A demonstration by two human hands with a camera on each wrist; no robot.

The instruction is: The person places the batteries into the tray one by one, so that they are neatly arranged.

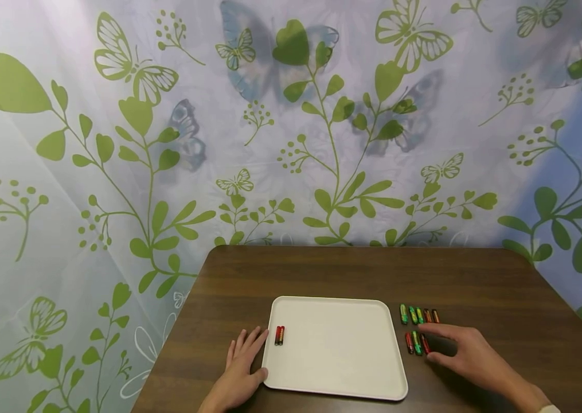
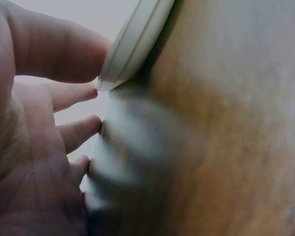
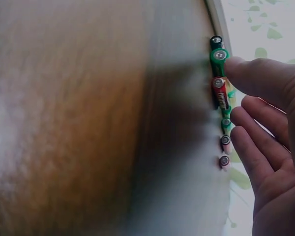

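My left hand [image 1: 239, 367] rests at the left edge of a cream rectangular tray [image 1: 339, 350], fingers spread and thumb at its rim [image 2: 130, 44]. On the tray, two red batteries [image 1: 277, 335] lie side by side near the left edge. To the right of the tray, several batteries lie on the table in two rows. My right hand [image 1: 468, 353] hovers over the right end of the nearer row, thumb and forefinger apart around a red battery [image 1: 426, 344]. Beside that one lie a green battery [image 1: 417, 343] and another red battery [image 1: 409, 343].
The farther row holds green batteries [image 1: 403, 314] and dark red ones [image 1: 427, 315]. Everything sits on a dark brown wooden table [image 1: 321, 272]. Behind it hangs a curtain [image 1: 280, 155] printed with green leaves and butterflies.
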